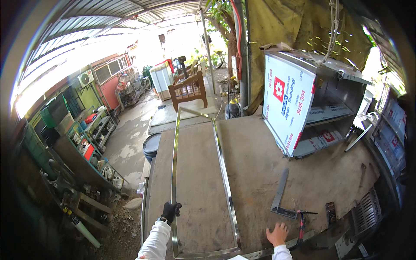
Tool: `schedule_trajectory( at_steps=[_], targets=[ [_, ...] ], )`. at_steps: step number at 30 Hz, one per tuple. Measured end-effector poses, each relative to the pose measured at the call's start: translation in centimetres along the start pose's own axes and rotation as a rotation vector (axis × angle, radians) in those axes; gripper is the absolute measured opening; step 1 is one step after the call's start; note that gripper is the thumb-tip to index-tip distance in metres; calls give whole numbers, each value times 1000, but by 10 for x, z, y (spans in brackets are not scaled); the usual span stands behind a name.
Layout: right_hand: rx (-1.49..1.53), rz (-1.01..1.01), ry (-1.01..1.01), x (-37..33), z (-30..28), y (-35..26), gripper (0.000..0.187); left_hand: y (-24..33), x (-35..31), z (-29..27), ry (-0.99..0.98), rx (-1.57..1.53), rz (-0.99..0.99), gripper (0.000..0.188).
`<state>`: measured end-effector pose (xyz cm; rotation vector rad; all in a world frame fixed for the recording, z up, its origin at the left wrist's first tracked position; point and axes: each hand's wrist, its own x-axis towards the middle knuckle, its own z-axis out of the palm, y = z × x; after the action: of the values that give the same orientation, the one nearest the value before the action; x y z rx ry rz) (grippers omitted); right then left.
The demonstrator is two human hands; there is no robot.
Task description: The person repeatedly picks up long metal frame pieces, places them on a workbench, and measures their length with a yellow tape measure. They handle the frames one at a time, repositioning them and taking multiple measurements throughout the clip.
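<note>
A long rectangular frame of shiny metal tube (225, 177) lies lengthwise on the brown worktable (195, 173). My left hand (170, 211), in a black glove, is closed around the frame's left rail near its close end. To the right of the frame, my bare right hand (277, 235) hangs over or rests on the table's near edge, fingers spread and holding nothing. Just beyond it is a metal try square (280, 190). Beside that hand lies a slim torch-like tool (302, 227) with a red and black body.
A steel cabinet (289, 104) covered in printed protective film stands at the table's back right. A dark handheld device (331, 212) and a slotted metal grate (366, 214) are at the right. Past the far end stands a carved wooden piece (188, 92); a lidded bucket (151, 145) is left.
</note>
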<state>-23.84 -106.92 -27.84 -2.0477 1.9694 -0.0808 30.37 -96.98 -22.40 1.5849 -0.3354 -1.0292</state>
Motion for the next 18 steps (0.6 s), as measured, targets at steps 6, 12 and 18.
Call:
schedule_trajectory(
  at_steps=[6,12,18],
  targets=[
    [516,-394,244,74,32,-94,57,41,-88,-8,65,195,117,17],
    [1336,-148,-450,138,13,-272,80,75,-229,-44,168,167,255,20],
    [1917,-730,-814,78,-151,-445,56,75,-430,-176,577,501,200,20]
  ],
)
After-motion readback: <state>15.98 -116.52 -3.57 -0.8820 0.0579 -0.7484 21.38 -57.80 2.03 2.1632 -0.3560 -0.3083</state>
